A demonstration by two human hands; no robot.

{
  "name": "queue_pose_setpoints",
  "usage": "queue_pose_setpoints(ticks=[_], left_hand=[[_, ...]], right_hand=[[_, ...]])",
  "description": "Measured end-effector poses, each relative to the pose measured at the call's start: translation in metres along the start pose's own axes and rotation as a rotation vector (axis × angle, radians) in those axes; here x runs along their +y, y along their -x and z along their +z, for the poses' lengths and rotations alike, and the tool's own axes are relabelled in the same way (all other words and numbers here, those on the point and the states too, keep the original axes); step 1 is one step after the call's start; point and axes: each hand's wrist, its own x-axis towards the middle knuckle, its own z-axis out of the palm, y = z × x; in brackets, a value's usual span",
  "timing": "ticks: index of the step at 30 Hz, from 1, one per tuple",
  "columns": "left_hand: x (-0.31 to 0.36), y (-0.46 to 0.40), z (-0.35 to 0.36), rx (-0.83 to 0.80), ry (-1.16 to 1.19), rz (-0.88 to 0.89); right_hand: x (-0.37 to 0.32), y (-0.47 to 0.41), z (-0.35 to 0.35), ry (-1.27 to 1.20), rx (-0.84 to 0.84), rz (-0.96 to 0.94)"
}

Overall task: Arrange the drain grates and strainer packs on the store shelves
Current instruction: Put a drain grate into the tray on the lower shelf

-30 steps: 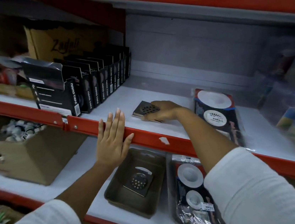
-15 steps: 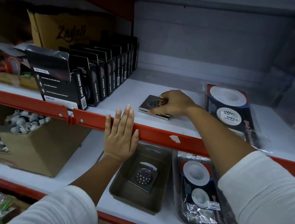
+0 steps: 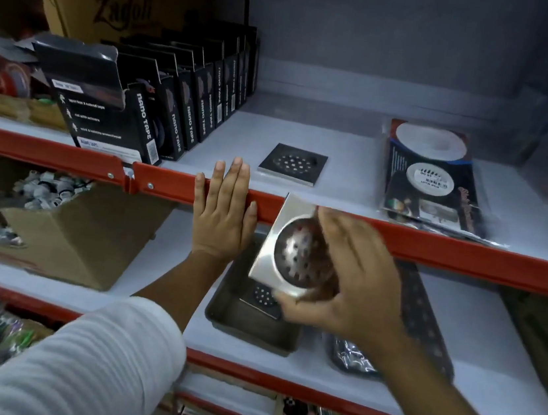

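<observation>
A square steel drain grate (image 3: 292, 163) lies flat on the upper white shelf (image 3: 350, 168). My right hand (image 3: 346, 281) holds a second shiny square drain grate (image 3: 290, 247) tilted in the air, in front of the red shelf rail and above a dark tray (image 3: 245, 321). That tray sits on the lower shelf with another grate (image 3: 263, 297) in it. My left hand (image 3: 225, 211) rests flat against the red rail (image 3: 467, 255), fingers together, holding nothing. A strainer pack (image 3: 431, 178) lies at the right of the upper shelf. Another strainer pack (image 3: 350, 358) is mostly hidden under my right arm.
A row of black nano tape boxes (image 3: 160, 107) fills the upper shelf's left side, with a brown carton (image 3: 93, 9) behind. A cardboard box of white fittings (image 3: 56, 229) stands on the lower shelf at left. A long perforated strip (image 3: 425, 315) lies right of the tray.
My right hand left the grate on the upper shelf and came down and toward me; it now holds a second grate above the tray. The left hand stayed on the rail.
</observation>
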Motion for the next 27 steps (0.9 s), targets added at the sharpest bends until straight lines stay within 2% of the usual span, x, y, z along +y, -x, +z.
queue_pose_setpoints(ticks=[3,10,13,17,20,23,27], left_hand=[[0.001,0.0,0.0,-0.012,0.007,-0.014],[-0.001,0.003,0.001,0.006,-0.026,-0.012],[0.0,0.003,0.003,0.023,-0.029,-0.002],[-0.001,0.003,0.005,0.027,-0.034,0.008],[-0.002,0.003,0.005,0.032,-0.053,-0.007],[-0.002,0.003,0.005,0.024,-0.05,-0.011],[-0.001,0.003,0.004,0.005,-0.038,0.002]], right_hand=[[-0.006,0.042,0.034,-0.043,-0.102,0.028],[0.023,0.069,0.138,-0.037,-0.715,0.371],[0.03,0.069,0.176,0.033,-0.862,0.401],[0.027,0.071,0.206,0.094,-0.97,0.416],[0.026,0.076,0.215,0.12,-0.983,0.427],[0.025,0.082,0.215,0.083,-0.934,0.445],[0.022,0.093,0.196,-0.009,-0.768,0.418]])
